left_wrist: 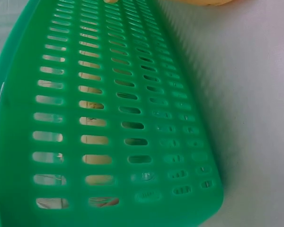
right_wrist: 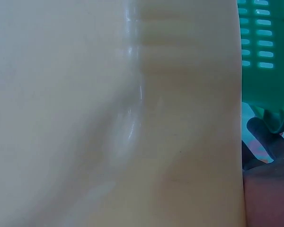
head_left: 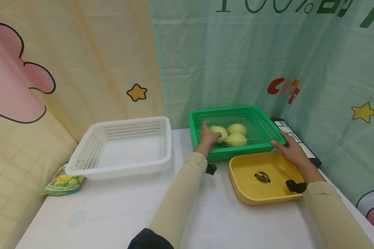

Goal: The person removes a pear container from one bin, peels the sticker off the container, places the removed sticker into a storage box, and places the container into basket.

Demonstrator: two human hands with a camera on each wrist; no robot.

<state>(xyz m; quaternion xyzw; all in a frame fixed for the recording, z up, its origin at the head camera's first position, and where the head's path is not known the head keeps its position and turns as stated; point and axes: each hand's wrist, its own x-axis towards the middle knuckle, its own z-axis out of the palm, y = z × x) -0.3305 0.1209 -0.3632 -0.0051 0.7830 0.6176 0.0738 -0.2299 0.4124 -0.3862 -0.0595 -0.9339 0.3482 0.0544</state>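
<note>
In the head view a green slotted basket [head_left: 261, 116] stands at the back of the table. It holds a clear plastic box [head_left: 252, 133] with three pale yellow-green round fruits [head_left: 236, 139] visible. My left hand [head_left: 207, 139] reaches over the basket's front rim and grips the box's left end, thumb to the front. At the front right corner of the basket, my right hand [head_left: 293, 152] holds the rim; in the right wrist view its thumb [right_wrist: 265, 137] is against that corner. The left wrist view shows mostly the basket's slotted wall [left_wrist: 104, 118], with the left fingers hidden.
A yellow tray [head_left: 249, 186] lies in front of the basket, below my right forearm. To the left is a white slotted basket [head_left: 118, 169], beside a green and yellow packet [head_left: 63, 183]. A black-and-white flat object [head_left: 305, 148] lies along the right curtain.
</note>
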